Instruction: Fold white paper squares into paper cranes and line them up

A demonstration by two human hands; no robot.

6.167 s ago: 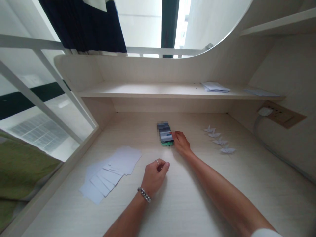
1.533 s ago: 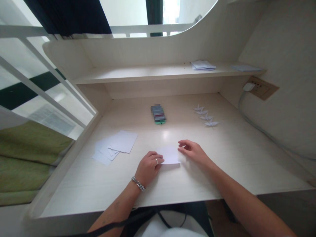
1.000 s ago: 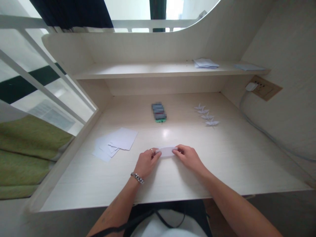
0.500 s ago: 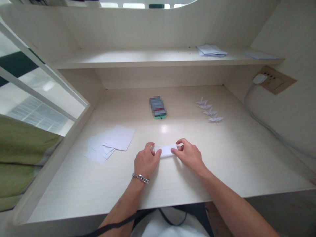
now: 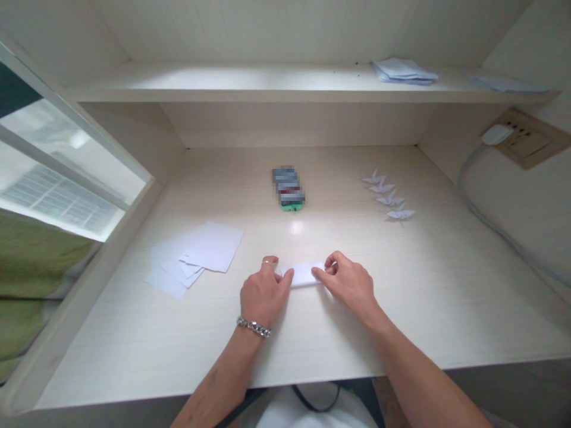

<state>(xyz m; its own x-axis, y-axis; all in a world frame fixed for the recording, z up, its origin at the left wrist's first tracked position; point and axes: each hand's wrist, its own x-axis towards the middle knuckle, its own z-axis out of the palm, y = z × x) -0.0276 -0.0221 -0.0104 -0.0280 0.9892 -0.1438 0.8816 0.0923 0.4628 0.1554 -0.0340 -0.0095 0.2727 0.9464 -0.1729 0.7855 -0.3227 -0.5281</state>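
A white sheet of paper (image 5: 304, 274), folded into a narrow strip, lies on the pale wooden desk (image 5: 401, 285) in front of me. My left hand (image 5: 263, 294), with a ring and a chain bracelet, pinches its left end. My right hand (image 5: 350, 283) pinches the right end, fingers pressed down on the fold. Both hands rest on the desk.
A loose pile of white square sheets (image 5: 196, 255) lies to the left. A phone in a green case (image 5: 288, 188) sits further back, and several folded paper cranes (image 5: 389, 195) stand in a row at the right. Folded papers (image 5: 404, 70) lie on the shelf; a plug and cable (image 5: 491, 139) are at the right wall.
My right hand left the phone. A single sheet came in front of me, and both hands folded it in half into a narrow strip. The camera tilted down.
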